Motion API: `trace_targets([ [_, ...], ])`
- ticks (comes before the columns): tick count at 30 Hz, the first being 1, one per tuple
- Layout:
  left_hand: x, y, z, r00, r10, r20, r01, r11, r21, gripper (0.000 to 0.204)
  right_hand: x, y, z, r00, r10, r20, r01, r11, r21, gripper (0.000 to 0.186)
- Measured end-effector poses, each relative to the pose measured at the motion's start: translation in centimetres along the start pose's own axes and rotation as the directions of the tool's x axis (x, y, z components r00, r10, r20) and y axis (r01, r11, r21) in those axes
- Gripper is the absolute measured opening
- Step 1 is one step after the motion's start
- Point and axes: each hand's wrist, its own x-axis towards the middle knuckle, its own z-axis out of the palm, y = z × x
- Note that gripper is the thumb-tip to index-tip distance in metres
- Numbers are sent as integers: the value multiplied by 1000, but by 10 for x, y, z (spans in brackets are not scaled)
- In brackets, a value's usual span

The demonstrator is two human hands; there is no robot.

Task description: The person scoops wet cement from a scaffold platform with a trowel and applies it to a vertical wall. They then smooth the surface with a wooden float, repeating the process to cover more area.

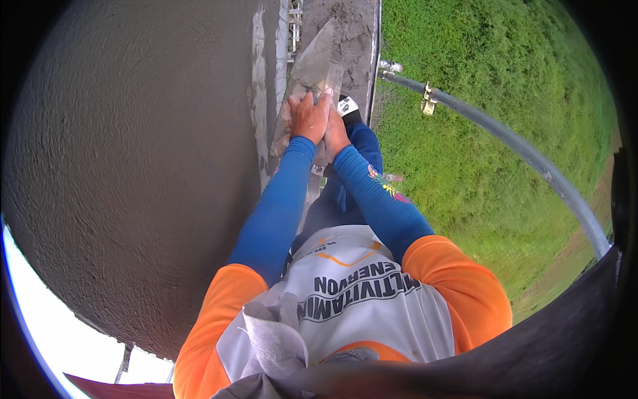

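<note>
My left hand and my right hand are pressed together in front of my body, fingers curled. Between and under them are two mortar-smeared tools: a pointed trowel, its tip turned away from me, and a flat rectangular float beneath it. The left hand lies over the float, and the right closes in from the side by the trowel's base. Both handles are hidden by the hands, so the exact grips are partly unclear. Grey mortar coats both tools.
A broad wall of wet grey plaster rises close on my left, with a pale strip along its edge. Under me runs a narrow, mortar-covered walkway. A curved metal pipe with a clamp crosses on the right, above green vegetation below.
</note>
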Motion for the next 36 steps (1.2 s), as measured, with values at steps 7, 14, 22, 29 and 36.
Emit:
trace_targets([
  [7,34,-19,31,997,-2,73,4,1000,-27,66,17,-16,-18,996,87,-17,-87,995,-37,53],
  [14,69,-59,75,986,-23,163,50,985,-164,61,27,-33,-27,990,111,89,-122,984,127,48],
  [22,79,-72,79,939,130,317,-113,991,-71,45,45,-46,-63,846,313,433,-467,826,316,32],
  [29,83,-86,70,921,-131,366,134,991,16,80,43,-53,-65,893,432,129,-446,888,114,22],
  [36,73,-138,66,923,-149,354,59,966,252,48,172,-17,-142,972,6,-233,-154,767,-623,42],
])
